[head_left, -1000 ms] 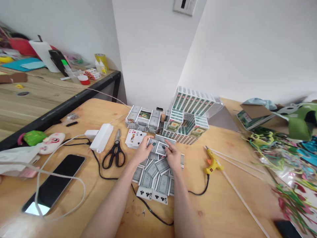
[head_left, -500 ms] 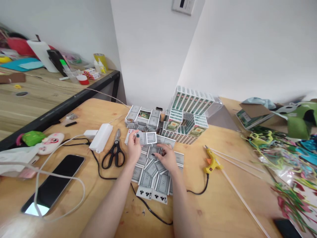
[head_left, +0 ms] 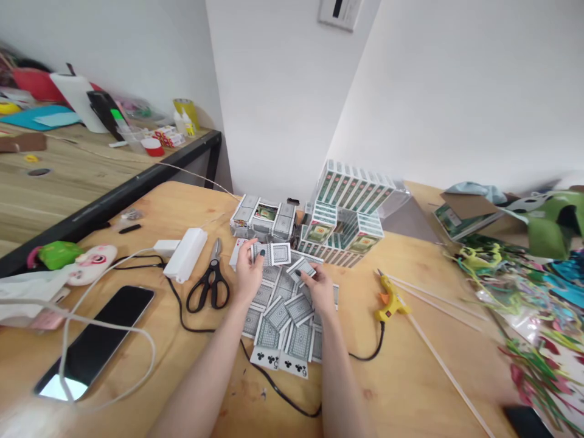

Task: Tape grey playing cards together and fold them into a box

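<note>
My left hand [head_left: 249, 271] pinches a strip of playing cards [head_left: 280, 253] with grey patterned backs, raised over the table. To its right, my right hand [head_left: 319, 286] grips a single playing card [head_left: 301, 271] between thumb and fingers, held tilted. Below both hands spreads a pile of overlapping cards [head_left: 276, 314], mostly face down. Two cards at its near edge, a five and a six of clubs [head_left: 293, 364], show part of their faces. Behind the hands stands a block-like structure covered in cards [head_left: 262, 218].
Green-and-white card boxes [head_left: 351, 188] are stacked at the back. Black scissors [head_left: 208, 283] and a white power adapter [head_left: 186, 254] lie left. A yellow glue gun [head_left: 390, 299] lies right, its black cord running under my arms. A phone [head_left: 98, 340] sits far left.
My right hand has lifted a card off the pile and now holds it up near the strip. My left hand and its strip have shifted only slightly.
</note>
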Tool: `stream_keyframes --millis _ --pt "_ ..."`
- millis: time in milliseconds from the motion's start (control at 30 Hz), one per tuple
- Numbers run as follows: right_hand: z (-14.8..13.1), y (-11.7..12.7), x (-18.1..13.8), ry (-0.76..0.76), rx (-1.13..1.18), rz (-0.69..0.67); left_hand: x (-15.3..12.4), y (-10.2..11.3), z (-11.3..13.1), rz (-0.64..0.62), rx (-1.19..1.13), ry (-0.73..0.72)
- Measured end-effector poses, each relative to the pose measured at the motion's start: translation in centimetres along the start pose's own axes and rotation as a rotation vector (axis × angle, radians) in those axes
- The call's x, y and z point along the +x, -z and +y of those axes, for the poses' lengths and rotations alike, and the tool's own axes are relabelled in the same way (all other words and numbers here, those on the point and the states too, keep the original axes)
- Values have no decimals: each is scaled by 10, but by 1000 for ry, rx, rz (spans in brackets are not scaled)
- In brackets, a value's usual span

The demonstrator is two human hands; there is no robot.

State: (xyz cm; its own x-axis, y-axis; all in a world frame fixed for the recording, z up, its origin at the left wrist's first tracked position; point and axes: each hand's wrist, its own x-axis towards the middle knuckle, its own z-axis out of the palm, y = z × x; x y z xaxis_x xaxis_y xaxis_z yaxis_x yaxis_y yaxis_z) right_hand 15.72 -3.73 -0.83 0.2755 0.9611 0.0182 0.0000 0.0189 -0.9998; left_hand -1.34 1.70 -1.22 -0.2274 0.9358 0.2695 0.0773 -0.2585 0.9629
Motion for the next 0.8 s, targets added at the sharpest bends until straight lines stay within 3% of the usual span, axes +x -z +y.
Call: stream_keyframes --millis 333,633,800 --pt "0 -5 -3 -84 150 -12 -4 -3 5 -59 -76 67" --pt "-3 -6 -3 -80 137 0 -6 -4 8 -110 -26 2" --pt "-5 -6 -4 -78 139 -1 -4 -2 8 -63 -9 -4"
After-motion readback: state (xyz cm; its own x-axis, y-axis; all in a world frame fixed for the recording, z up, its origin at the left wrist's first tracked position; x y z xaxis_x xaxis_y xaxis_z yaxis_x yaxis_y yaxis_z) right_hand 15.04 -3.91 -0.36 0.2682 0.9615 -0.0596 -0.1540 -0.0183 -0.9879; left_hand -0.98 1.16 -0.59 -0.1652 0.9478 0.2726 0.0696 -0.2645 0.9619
